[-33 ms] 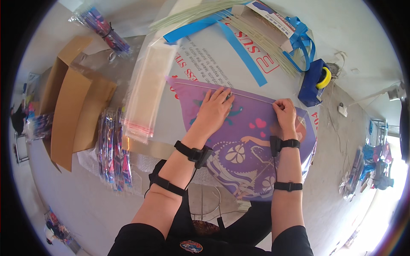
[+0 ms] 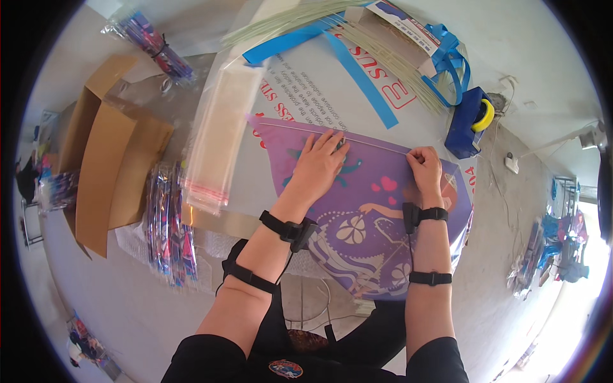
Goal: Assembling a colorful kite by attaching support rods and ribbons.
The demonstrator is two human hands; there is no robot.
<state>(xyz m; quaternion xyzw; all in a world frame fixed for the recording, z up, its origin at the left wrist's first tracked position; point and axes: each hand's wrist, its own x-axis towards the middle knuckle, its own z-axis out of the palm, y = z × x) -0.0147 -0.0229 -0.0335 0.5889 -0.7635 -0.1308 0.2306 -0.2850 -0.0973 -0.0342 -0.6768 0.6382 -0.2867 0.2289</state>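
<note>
a purple sheet (image 2: 359, 196) on the grey tabletop's (image 2: 300, 57) near side runs lengthwise far left to near right, tip pointing left; left hand (image 2: 321, 159) spreads flat on it, right hand (image 2: 426, 168) pinches its far edge; red lettering (image 2: 400, 97) beyond.

Large red capitals ran across the grey covering of the desk (image 2: 246, 191), with a red framed mark (image 2: 401, 94) beside the blue strip (image 2: 364, 80). Small dark print (image 2: 290, 83), set in several lines, stood nearby, and a second red line was partly covered by the purple sheet (image 2: 377, 156). Red numerals (image 2: 472, 181) showed at the desk's right edge. The carton (image 2: 405, 27) bore printed lettering on its pale side; the shirt badge's (image 2: 285, 369) lettering was too small to read.
</note>
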